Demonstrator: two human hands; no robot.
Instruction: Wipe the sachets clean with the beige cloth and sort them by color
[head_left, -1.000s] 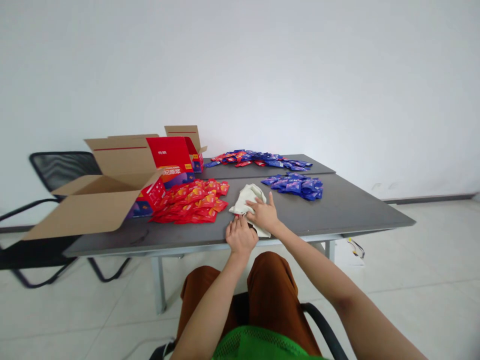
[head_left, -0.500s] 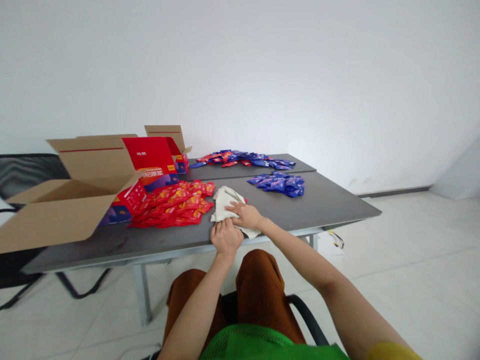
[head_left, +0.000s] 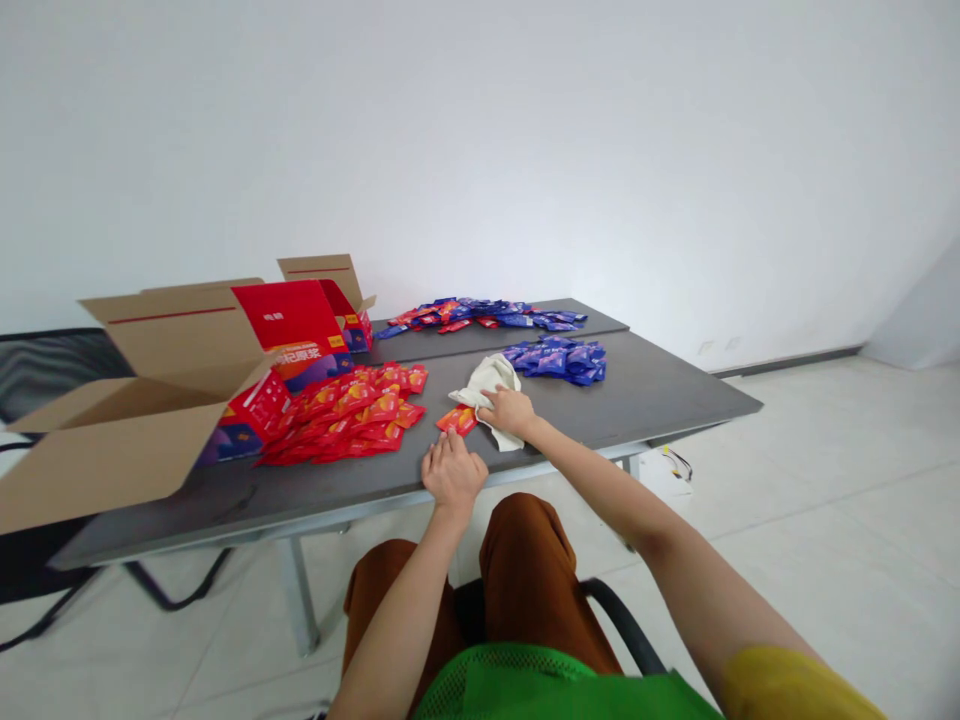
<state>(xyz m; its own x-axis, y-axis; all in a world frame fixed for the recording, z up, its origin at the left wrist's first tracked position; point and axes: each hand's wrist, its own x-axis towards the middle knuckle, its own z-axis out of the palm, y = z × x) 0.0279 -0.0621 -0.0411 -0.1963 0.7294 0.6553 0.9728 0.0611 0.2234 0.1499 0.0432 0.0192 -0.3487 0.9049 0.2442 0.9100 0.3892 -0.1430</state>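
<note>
My left hand (head_left: pixel 454 472) rests at the near table edge, fingers curled and pressing on the near end of a flat red sachet (head_left: pixel 457 419). Just to its right, my right hand (head_left: pixel 508 410) grips a crumpled off-white cloth (head_left: pixel 487 378) that lies beside the sachet and partly against it. The fingertips of the right hand are partly lost in the folds. A heap of red sachets (head_left: pixel 360 412) spreads out left of both hands. Beyond the cloth lies a smaller pile of blue sachets (head_left: pixel 559 358).
An open cardboard box (head_left: pixel 142 430) with wide flaps stands at the left, near a red and purple printed carton (head_left: pixel 296 325). Mixed blue and red sachets (head_left: pixel 480 314) lie along the back of the grey table (head_left: pixel 645 395). A white wall rises behind.
The cloth in my right hand has moved right and away from me, uncovering the red sachet. My left hand has stayed at the table's near edge.
</note>
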